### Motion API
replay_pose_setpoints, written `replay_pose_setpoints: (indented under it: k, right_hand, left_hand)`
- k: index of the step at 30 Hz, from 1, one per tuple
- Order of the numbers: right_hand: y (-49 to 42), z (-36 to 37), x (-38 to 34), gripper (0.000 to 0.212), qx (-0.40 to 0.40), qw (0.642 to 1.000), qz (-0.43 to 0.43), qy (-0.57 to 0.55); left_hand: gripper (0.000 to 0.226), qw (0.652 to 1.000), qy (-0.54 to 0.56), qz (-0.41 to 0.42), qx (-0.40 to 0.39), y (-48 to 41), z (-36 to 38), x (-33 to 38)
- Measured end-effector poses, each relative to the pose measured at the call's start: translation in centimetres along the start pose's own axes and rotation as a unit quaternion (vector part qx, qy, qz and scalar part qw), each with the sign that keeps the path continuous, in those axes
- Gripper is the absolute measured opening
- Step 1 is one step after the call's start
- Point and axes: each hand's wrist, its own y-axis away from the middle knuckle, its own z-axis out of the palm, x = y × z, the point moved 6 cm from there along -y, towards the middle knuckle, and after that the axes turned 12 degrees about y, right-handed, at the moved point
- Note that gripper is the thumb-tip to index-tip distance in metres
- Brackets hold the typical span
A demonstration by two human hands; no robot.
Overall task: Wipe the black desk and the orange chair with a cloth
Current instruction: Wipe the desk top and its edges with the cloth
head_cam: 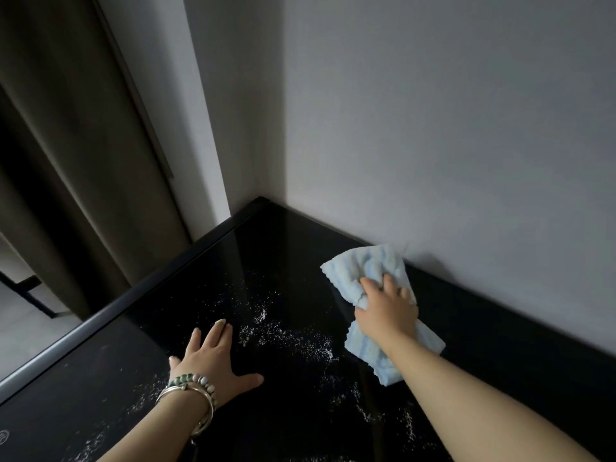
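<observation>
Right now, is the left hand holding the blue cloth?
No, the left hand lies flat and bare on the black desk, while the right hand grips the blue cloth near the wall.

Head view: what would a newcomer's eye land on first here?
The pale blue cloth stands out, bunched under the right hand at the back of the black desk, close to the wall. White specks lie scattered mid-desk, between that hand and the left hand, which rests flat.
</observation>
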Motion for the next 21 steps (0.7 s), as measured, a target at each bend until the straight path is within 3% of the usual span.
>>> replay_pose_setpoints:
  k: [5, 7, 9, 10, 12, 14, 18, 21]
  right_hand:
    - [2.5, -0.2, -2.2, 0.045, 0.020, 0.984, -0.143, -0.106]
    - [2.2, -1.3, -1.7, 0.046, 0.050, 0.980, -0.155, -0.115]
    - [0.1, -2.2, 0.6, 0.047, 0.107, 0.988, -0.080, -0.080]
    - [-1.1, -2.3, 2.3, 0.049, 0.098, 0.993, -0.020, -0.060]
    - [-2.6, -1.5, 5.0, 0.052, 0.006, 0.997, 0.073, -0.037]
    - [-2.8, -0.5, 5.1, 0.052, -0.045, 0.995, 0.090, -0.029]
    - [-0.9, -0.4, 0.5, 0.047, 0.025, 0.999, -0.030, -0.036]
    - [1.5, -0.3, -1.8, 0.041, -0.007, 0.984, -0.144, -0.108]
  left_hand:
    - [0.109, 1.000, 0.001, 0.001, -0.001, 0.0, 0.1, 0.0]
    - [0.110, 1.000, 0.000, 0.003, 0.000, 0.1, 0.0, 0.0]
    - [0.110, 1.000, 0.001, 0.007, -0.001, 0.1, -0.1, 0.3]
    - [0.110, 1.000, 0.002, 0.007, -0.001, 0.0, -0.1, 0.3]
    - [0.110, 1.000, 0.001, 0.006, -0.003, 0.1, 0.0, 0.4]
    - [0.110, 1.000, 0.001, 0.004, -0.002, 0.0, -0.1, 0.3]
    - [0.110, 1.000, 0.005, -0.001, -0.002, -0.1, -0.2, 0.2]
    - [0.110, 1.000, 0.012, -0.008, -0.006, -0.1, -0.2, 0.2]
